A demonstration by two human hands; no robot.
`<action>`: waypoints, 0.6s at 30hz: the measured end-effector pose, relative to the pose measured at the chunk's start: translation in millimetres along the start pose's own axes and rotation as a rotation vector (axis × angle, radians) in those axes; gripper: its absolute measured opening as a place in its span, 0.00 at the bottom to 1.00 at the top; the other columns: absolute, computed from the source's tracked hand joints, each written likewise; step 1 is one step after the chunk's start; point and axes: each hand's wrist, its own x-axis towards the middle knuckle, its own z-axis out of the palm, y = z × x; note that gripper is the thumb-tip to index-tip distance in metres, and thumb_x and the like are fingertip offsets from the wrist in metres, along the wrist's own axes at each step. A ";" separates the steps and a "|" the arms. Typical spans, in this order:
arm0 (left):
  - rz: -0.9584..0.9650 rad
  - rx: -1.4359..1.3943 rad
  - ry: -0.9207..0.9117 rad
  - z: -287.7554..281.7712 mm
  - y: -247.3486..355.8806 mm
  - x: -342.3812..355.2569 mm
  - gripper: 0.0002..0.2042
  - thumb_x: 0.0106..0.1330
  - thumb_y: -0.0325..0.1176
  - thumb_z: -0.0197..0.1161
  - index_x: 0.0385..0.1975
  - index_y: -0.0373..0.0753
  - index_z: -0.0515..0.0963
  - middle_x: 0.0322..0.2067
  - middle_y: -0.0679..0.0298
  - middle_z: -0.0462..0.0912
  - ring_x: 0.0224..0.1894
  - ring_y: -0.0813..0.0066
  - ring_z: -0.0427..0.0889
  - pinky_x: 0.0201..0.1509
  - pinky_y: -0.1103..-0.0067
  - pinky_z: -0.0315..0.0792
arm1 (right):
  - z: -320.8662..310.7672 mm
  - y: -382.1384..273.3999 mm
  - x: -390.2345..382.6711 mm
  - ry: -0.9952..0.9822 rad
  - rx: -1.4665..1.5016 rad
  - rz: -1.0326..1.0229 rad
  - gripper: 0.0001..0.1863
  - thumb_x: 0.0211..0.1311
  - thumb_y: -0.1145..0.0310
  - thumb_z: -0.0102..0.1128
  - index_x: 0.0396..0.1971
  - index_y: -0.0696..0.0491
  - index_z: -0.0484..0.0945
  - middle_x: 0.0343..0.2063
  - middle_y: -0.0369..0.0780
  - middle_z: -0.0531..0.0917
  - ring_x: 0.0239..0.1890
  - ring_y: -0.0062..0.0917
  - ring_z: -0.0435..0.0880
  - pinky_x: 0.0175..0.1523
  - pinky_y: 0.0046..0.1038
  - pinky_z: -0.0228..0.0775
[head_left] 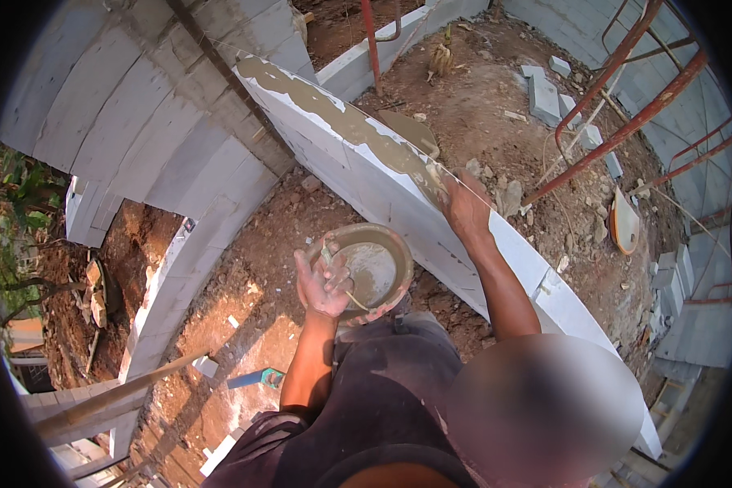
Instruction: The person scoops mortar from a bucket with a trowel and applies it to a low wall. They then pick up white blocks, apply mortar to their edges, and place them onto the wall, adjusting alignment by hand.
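My left hand (324, 284) is closed at the side of a round mortar-smeared bowl (397, 276) held near my waist; a thin tool or strip, too small to make out, shows among its fingers. Grey mortar lies inside the bowl. My right hand (465, 207) reaches to the top of a low white block wall (382, 211), gripping a small spreading tool (433, 172), partly hidden by the fingers, against a band of wet mortar (342, 118) along that top. A taut string runs along the wall's upper edge.
Red scaffold frames (610, 134) stand on dirt beyond the wall, with loose blocks (543, 98) and an orange-rimmed pan (622, 220). A block wall (122, 98) rises at upper left. A wooden pole (122, 394) and blue object (248, 380) are at lower left.
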 end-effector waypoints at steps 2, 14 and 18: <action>0.020 0.021 0.036 -1.7 -1.0 -5.2 0.35 0.71 0.70 0.39 0.53 0.42 0.72 0.22 0.73 0.68 0.12 0.86 0.60 0.12 0.87 0.55 | 3.7 -11.0 11.6 -0.028 -0.022 0.019 0.15 0.60 0.67 0.63 0.47 0.50 0.80 0.40 0.44 0.79 0.45 0.41 0.82 0.45 0.43 0.76; -0.010 -0.096 -0.206 -12.3 1.8 -8.9 0.37 0.71 0.69 0.44 0.57 0.35 0.67 0.22 0.68 0.68 0.15 0.82 0.64 0.17 0.84 0.61 | -62.7 -34.3 -62.1 -0.399 0.242 0.042 0.18 0.52 0.64 0.69 0.44 0.50 0.81 0.38 0.45 0.84 0.42 0.45 0.85 0.46 0.43 0.77; -0.042 -0.032 -0.114 7.3 -7.7 -7.5 0.38 0.68 0.73 0.43 0.49 0.38 0.72 0.20 0.73 0.66 0.13 0.85 0.61 0.14 0.86 0.58 | 8.8 -47.9 -122.8 -0.629 0.054 -0.184 0.19 0.51 0.63 0.69 0.43 0.53 0.82 0.39 0.47 0.85 0.44 0.44 0.85 0.48 0.40 0.78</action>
